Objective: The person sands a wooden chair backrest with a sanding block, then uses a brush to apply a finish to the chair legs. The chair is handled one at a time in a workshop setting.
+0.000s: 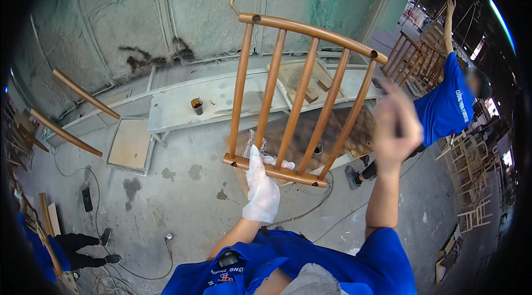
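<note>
A brown wooden chair back, with two curved rails and several slats, stands tilted before me. Its upper left end is at the bent tip of a metal hook. My left hand, in a thin white glove, is closed round the lower rail. A striped rag shows by its fingers; whether the hand grips it too is unclear. My bare right hand is raised to the right of the chair back, apart from it, its fingers smeared by motion. One finger seems to point up.
Behind stands a long pale bench with a cup of dark liquid. Brown wooden bars hang at left. A co-worker in blue reaches up at right; another person is lower left. A hose crosses the floor.
</note>
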Action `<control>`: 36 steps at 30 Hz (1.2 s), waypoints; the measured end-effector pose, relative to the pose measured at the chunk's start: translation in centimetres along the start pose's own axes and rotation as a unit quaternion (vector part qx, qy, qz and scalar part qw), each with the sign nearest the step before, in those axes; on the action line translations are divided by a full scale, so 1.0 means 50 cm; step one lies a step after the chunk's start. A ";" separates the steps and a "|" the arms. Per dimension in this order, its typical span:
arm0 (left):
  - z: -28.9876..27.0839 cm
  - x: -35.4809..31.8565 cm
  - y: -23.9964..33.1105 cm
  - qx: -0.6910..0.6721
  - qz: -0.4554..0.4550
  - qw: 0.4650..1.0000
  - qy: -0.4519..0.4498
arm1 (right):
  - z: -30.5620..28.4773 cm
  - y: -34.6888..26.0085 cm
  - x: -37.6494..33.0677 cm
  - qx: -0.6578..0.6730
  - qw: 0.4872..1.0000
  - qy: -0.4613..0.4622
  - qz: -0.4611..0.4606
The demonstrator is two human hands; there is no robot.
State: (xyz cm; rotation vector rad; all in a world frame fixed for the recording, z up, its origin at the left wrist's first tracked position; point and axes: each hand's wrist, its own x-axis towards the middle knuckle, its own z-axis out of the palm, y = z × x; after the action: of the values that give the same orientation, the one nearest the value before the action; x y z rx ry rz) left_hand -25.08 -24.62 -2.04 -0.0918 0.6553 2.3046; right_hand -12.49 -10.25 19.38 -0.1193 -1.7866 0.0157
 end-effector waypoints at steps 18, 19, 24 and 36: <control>-0.041 -0.027 -0.055 0.071 0.004 0.996 0.054 | 0.186 -0.072 0.134 -0.254 0.832 -0.441 -0.222; -0.043 -0.025 -0.057 0.088 0.011 0.994 0.062 | 0.183 -0.070 0.131 -0.271 0.857 -0.386 -0.210; -0.047 -0.022 -0.060 0.093 -0.003 0.994 0.048 | 0.168 -0.067 0.123 -0.260 0.844 -0.430 -0.187; -0.015 -0.020 0.057 -0.007 -0.116 0.992 -0.042 | -0.028 -0.109 0.065 -0.028 0.945 -0.248 -0.210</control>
State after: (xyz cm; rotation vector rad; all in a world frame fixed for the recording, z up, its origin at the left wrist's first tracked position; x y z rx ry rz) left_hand -26.35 -27.32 -1.21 -0.0739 0.5550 2.0777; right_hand -12.23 -15.48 23.24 0.2500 -2.2854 -0.3384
